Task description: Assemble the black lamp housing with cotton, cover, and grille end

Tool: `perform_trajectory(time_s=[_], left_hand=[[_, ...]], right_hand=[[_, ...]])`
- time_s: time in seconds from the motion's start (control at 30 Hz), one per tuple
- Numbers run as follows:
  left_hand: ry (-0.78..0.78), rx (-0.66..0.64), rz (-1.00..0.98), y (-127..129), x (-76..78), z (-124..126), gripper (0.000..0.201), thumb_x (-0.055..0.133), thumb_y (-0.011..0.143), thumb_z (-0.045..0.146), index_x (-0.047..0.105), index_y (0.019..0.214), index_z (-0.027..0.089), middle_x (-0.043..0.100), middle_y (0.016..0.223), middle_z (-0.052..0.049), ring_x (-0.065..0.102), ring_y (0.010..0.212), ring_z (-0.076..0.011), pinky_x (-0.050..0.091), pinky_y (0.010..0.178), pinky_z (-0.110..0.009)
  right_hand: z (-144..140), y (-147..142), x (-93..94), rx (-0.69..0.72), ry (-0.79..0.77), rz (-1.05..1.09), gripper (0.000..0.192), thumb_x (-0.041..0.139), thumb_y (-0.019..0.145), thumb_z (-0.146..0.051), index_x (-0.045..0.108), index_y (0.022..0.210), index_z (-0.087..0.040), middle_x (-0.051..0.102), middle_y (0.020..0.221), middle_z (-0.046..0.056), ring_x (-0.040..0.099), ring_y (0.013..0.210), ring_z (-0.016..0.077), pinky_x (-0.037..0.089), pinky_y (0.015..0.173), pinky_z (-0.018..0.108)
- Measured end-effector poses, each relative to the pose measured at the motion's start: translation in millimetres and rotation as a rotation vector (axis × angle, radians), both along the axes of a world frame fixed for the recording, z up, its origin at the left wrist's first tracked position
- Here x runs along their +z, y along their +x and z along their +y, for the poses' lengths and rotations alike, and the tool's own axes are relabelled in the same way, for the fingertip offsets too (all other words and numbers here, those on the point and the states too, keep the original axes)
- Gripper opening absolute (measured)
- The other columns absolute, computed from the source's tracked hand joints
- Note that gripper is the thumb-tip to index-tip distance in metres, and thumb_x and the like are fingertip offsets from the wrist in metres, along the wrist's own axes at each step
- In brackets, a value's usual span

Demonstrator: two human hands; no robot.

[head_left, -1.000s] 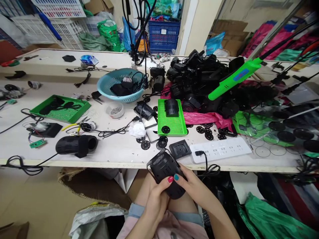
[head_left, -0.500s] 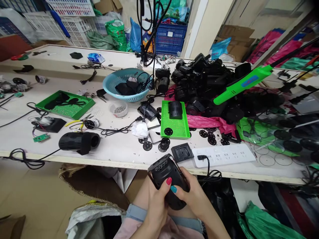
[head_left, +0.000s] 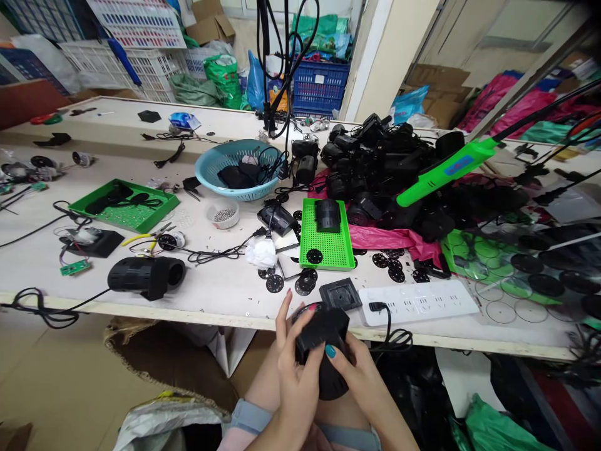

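Over my lap, at the bench's front edge, I hold a black plastic housing (head_left: 332, 382) with a rounded body and a square block at its upper end. My left hand (head_left: 298, 369) grips its left side, thumb on the front, index finger over the block and other fingers extended upward. Round the lower right side, my right hand (head_left: 364, 369) is closed, its thumb pressed on the front. Just beyond lies a square black base piece (head_left: 340, 294), beside a white power strip (head_left: 417, 302). A similar rounded black housing (head_left: 327, 216) rests in a green perforated tray (head_left: 347, 254).
A heap of black housings (head_left: 375, 156) covers the back right, with a green stick-shaped tool (head_left: 446, 172) hanging over it. Left of centre stand a blue basket (head_left: 206, 169), a small tub of screws (head_left: 224, 214) and another green tray (head_left: 154, 216). Black cables (head_left: 282, 62) hang overhead.
The housing has turned in my hands, so its square block now faces me instead of the end with round holes. My left fingers have shifted up around its top. The view has tilted slightly.
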State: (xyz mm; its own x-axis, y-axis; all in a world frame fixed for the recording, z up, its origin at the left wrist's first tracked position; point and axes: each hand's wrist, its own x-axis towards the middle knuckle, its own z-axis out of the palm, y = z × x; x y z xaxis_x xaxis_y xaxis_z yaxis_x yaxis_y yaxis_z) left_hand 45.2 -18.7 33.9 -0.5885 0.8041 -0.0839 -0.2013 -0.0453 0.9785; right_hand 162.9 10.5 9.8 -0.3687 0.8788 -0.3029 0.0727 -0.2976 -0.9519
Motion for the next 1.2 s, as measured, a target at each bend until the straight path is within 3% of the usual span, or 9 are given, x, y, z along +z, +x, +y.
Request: perform_trajectory(time_s=[0.13, 0.23, 0.3, 0.4, 0.53, 0.67, 0.8, 0.97, 1.2], left_hand=[[0.062, 0.052, 0.026, 0.5, -6.5, 1.6, 0.026, 0.078, 0.076, 0.024, 0.079, 0.102, 0.026, 0.032, 0.162, -0.002, 0.047, 0.136, -0.0348, 0.037, 0.115, -0.038], [0.019, 0.025, -0.118, -2.7, -16.2, 3.8, 0.079, 0.086, 0.065, 0.028, 0.056, 0.138, 0.032, 0.04, 0.158, -0.008, 0.052, 0.132, -0.0343, 0.046, 0.108, -0.039], [-0.041, -0.08, -0.268, -4.4, -20.5, 3.2, 0.097, 0.09, 0.06, 0.035, 0.045, 0.147, 0.028, 0.056, 0.144, -0.013, 0.059, 0.125, -0.035, 0.051, 0.102, -0.04], [-0.093, -0.189, -0.423, -2.1, -19.3, -1.8, 0.08, 0.09, 0.059, 0.048, 0.063, 0.129, 0.019, 0.073, 0.117, -0.014, 0.067, 0.111, -0.0351, 0.054, 0.097, -0.04], [-0.076, -0.172, -0.462, 6.3, -10.2, -7.0, 0.08, 0.095, 0.051, 0.046, 0.068, 0.121, 0.019, 0.076, 0.105, -0.011, 0.07, 0.1, -0.0319, 0.056, 0.091, -0.037], [-0.144, -0.038, -0.628, 6.9, -9.1, -1.9, 0.064, 0.092, 0.058, 0.04, 0.07, 0.115, 0.018, 0.077, 0.104, -0.008, 0.071, 0.097, -0.0266, 0.056, 0.087, -0.032], [-0.213, 0.093, -0.838, -3.1, -11.1, 11.8, 0.051, 0.087, 0.064, 0.041, 0.071, 0.104, 0.014, 0.077, 0.095, -0.009, 0.073, 0.083, -0.0228, 0.059, 0.078, -0.031], [-0.226, 0.195, -0.902, -7.8, -1.5, 24.5, 0.027, 0.079, 0.075, 0.029, 0.072, 0.098, 0.016, 0.077, 0.089, -0.004, 0.071, 0.077, -0.0167, 0.059, 0.071, -0.024], [-0.26, 0.179, -0.939, -4.8, 4.1, 24.2, 0.011, 0.069, 0.085, 0.016, 0.072, 0.095, 0.015, 0.078, 0.091, -0.005, 0.072, 0.077, -0.0152, 0.06, 0.07, -0.023]], right_hand=[[-1.7, -0.8, -3.9, -0.071, -0.012, -0.002, 0.065, 0.069, 0.08, -0.065, 0.066, 0.123, -0.017, 0.066, 0.13, 0.015, 0.058, 0.123, 0.0359, 0.046, 0.106, 0.048], [-3.6, -0.5, -5.3, -0.11, 0.022, -0.046, 0.062, 0.068, 0.082, -0.063, 0.066, 0.123, -0.018, 0.067, 0.128, 0.015, 0.057, 0.124, 0.0352, 0.045, 0.107, 0.047], [-5.1, -0.1, -6.6, -0.121, 0.055, -0.077, 0.061, 0.067, 0.083, -0.062, 0.065, 0.126, -0.018, 0.067, 0.128, 0.014, 0.057, 0.124, 0.0342, 0.045, 0.107, 0.045], [-7.3, 1.2, -10.7, -0.133, 0.074, -0.106, 0.063, 0.065, 0.083, -0.064, 0.063, 0.128, -0.019, 0.066, 0.128, 0.013, 0.056, 0.125, 0.0341, 0.044, 0.108, 0.044], [-7.4, 4.6, -13.4, -0.108, 0.097, -0.167, 0.063, 0.06, 0.086, -0.066, 0.062, 0.129, -0.02, 0.065, 0.131, 0.012, 0.053, 0.129, 0.0336, 0.042, 0.11, 0.044], [-5.7, 7.8, 5.0, -0.006, 0.148, -0.322, 0.056, 0.052, 0.092, -0.063, 0.06, 0.129, -0.023, 0.064, 0.132, 0.01, 0.054, 0.128, 0.0302, 0.046, 0.105, 0.04], [-8.9, 8.2, 30.4, 0.091, 0.237, -0.433, 0.035, 0.041, 0.101, -0.052, 0.063, 0.112, -0.027, 0.071, 0.109, 0.004, 0.066, 0.101, 0.0221, 0.052, 0.088, 0.032], [-17.0, 6.9, 26.1, 0.105, 0.524, -0.586, 0.025, 0.036, 0.105, -0.032, 0.061, 0.104, -0.027, 0.071, 0.094, 0.002, 0.068, 0.086, 0.0204, 0.048, 0.072, 0.029], [-15.9, 1.3, 12.9, 0.039, 0.938, -0.728, 0.025, 0.037, 0.103, -0.015, 0.061, 0.099, -0.02, 0.069, 0.085, 0.005, 0.065, 0.077, 0.022, 0.047, 0.07, 0.032]])
